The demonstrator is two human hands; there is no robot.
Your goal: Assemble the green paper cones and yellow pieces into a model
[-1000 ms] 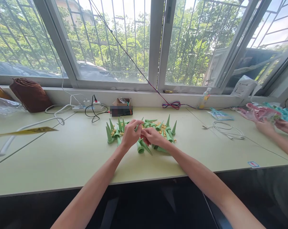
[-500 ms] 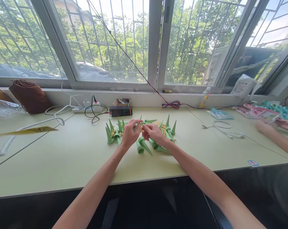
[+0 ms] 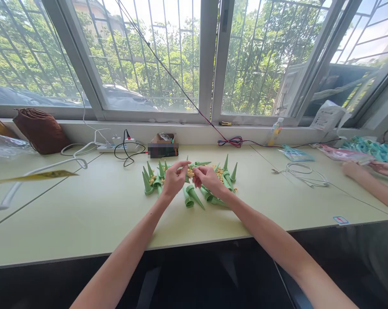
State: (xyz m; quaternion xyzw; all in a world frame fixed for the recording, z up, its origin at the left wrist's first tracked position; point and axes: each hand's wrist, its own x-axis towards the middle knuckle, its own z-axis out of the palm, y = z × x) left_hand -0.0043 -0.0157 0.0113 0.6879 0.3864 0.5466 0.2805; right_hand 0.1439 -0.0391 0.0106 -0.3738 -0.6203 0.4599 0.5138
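My left hand (image 3: 175,179) is closed over the middle of a pile, its fingers wrapped round a green plastic cone whose tip (image 3: 187,159) shows above them. Close on its right, my right hand (image 3: 209,179) pinches with thumb and forefinger; what lies in the pinch is too small and hidden to name. Small yellow pieces (image 3: 219,172) lie among the cones behind and beside both hands. Several green cones stand upright, such as one at the left (image 3: 147,183). Other cones lie on their sides, one with its hollow end (image 3: 189,204) facing me.
The pale table (image 3: 116,219) runs along a window. At the back are a power strip (image 3: 106,148), a small box (image 3: 163,148) and a bottle (image 3: 275,133). A coiled white cable (image 3: 306,175) lies right. Another person's hands (image 3: 356,169) handle plastic packets at the far right.
The cone tip above my left hand has shifted slightly left, and the gap between my hands has widened a little. The other person's pink packet has been lowered.
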